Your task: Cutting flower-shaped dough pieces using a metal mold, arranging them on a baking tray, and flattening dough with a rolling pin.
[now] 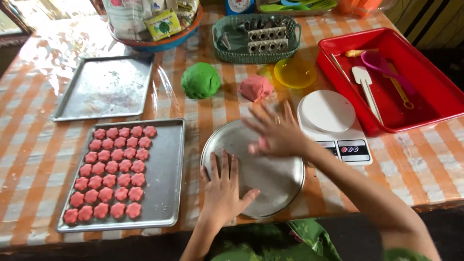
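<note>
Head view: both hands [251,162] flat, fingers spread, on round metal plate [270,186].

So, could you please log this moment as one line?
left hand flat on round tray | right hand pressing pink dough

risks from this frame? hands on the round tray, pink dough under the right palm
1. The round tray overhangs the table edge nearest the person; the left hand presses its rim, so it might tip.
2. The right hand is blurred and seemingly moving; it could knock the scale beside it.
3. The pink piece under the right palm might slip out.
</note>
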